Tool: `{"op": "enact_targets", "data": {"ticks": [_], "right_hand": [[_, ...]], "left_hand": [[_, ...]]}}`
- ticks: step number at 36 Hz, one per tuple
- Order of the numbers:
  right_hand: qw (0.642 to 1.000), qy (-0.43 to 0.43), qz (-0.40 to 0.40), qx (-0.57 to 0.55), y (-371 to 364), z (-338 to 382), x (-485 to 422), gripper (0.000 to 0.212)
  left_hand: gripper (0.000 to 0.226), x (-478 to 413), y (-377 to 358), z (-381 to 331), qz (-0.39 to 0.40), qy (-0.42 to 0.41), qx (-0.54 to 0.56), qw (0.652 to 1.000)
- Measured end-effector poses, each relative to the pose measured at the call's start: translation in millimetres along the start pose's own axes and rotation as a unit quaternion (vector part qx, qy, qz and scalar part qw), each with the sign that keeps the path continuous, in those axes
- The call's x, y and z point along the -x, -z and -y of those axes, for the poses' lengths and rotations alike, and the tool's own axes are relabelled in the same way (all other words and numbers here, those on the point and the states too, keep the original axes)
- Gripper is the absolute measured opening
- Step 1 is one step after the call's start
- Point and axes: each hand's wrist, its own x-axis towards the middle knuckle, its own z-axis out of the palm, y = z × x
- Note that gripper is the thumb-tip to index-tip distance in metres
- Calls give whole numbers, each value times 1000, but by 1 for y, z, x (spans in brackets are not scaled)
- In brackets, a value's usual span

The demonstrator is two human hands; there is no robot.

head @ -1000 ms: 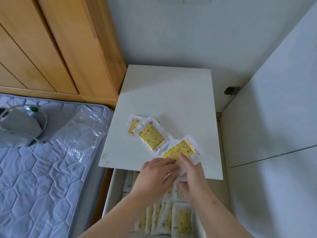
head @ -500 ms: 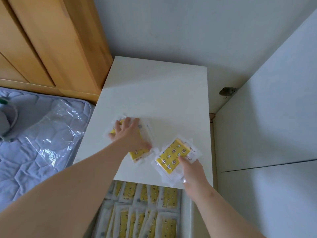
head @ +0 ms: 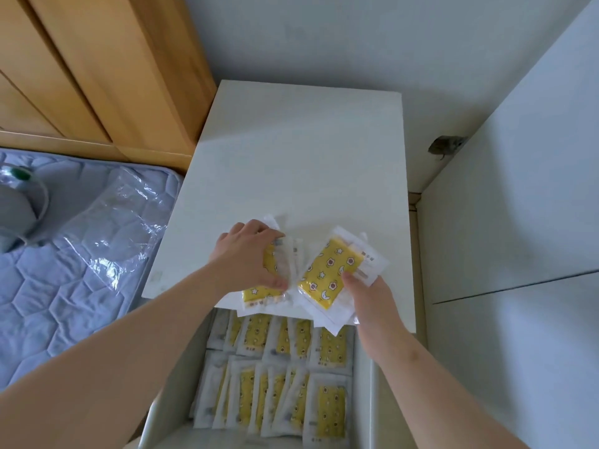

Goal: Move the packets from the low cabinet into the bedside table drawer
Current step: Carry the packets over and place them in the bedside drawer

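Near the lower centre of the frame, the left hand (head: 249, 259) gripped the left bundle (head: 261, 293) of packets. Its fingers (head: 262, 230) were curled over the far edge and its thumb closed on the near edge. The bundle lay on the white surface (head: 301, 150) of the bedside table, close to its front edge. Just to the right, the right hand (head: 372, 298) pinched the right bundle (head: 329, 275) at its lower right corner, with the thumb pressed on the yellow top packet and the other fingers hidden beneath. That bundle was tilted and fanned, and its lower corner overhung the open drawer (head: 364, 377). At bottom centre the drawer held two rows of stored packets (head: 285, 341), standing on edge and leaning on one another.

The packets looked light, flat and limp, and their clear wrap was probably slick, so stacked ones would likely slide apart under a corner pinch. The thin sealed margins seemed flimsy. A safer hold would be across the padded yellow middle, thumb above and fingers below, squeezing the whole bundle together
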Motion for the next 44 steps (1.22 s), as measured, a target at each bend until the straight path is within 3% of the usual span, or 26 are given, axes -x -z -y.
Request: {"op": "enact_targets", "data": {"ticks": [10, 16, 18, 23, 26, 33, 40, 44], "right_hand": [[999, 42, 6, -1, -18, -20, 22, 22], [999, 33, 4, -28, -30, -62, 54, 23], [999, 28, -15, -29, -34, -78, 64, 21], [997, 40, -47, -41, -36, -105, 75, 18], [994, 76, -57, -55, -35, -104, 74, 20], [979, 177, -54, -88, -32, -76, 48, 19], [961, 273, -53, -14, -28, -68, 20, 14], [945, 325, -23, -9, -24, -74, 12, 13]], "left_hand": [[89, 24, -23, 6, -33, 45, 45, 997], [83, 53, -41, 9, -103, 79, 220, 967], [83, 55, -42, 10, -113, 91, 211, 967], [90, 44, -37, 19, -70, 71, 60, 993], [96, 40, -37, 24, -52, 33, 57, 996], [88, 42, -51, 27, -95, 30, 116, 988], [82, 47, -61, 36, -162, 7, 321, 933], [72, 51, -68, 42, -236, 3, 416, 878]]}}
